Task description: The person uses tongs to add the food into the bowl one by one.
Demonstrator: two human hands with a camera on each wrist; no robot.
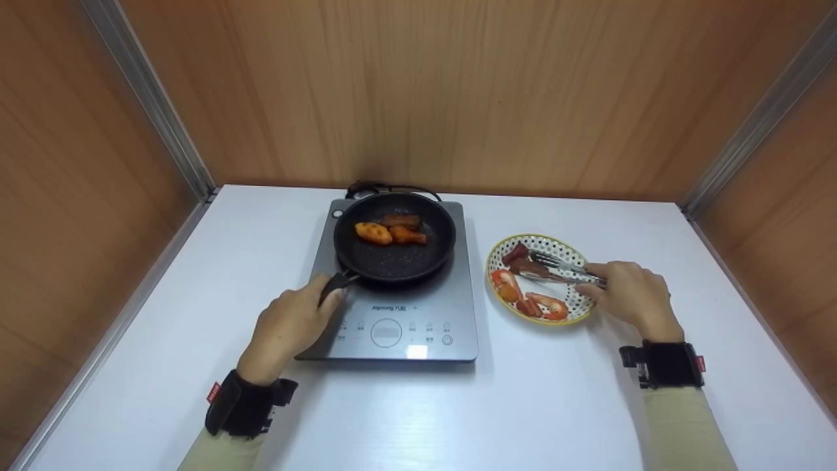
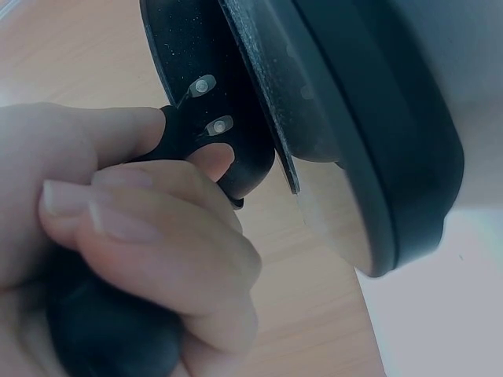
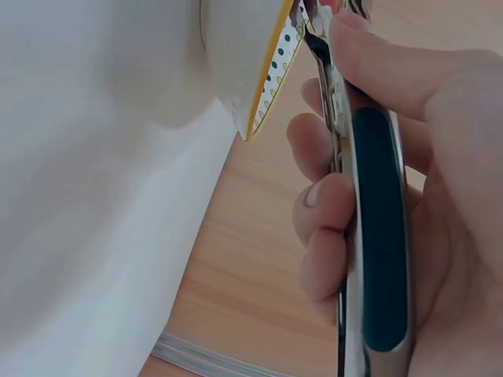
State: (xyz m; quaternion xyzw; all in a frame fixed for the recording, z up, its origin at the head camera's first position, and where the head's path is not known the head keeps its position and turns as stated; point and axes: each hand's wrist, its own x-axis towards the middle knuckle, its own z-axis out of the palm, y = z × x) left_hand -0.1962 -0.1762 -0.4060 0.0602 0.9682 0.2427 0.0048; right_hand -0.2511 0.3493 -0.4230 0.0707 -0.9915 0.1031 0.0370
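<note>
2 pan rivets (image 2: 219,126): left-wrist only

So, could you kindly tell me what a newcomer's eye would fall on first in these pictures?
Probably the black frying pan on the grey cooktop, with three browned pieces of food inside and the person's left grip on its handle. Next, right of the cooktop, comes the yellow-rimmed spotted plate holding shrimp, with tongs in the right grip reaching over it.

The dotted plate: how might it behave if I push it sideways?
The plate would probably slide, since the white table looks smooth. Being wide and shallow, it seems unlikely to tip. The shrimp may shift, lying loose inside.
</note>
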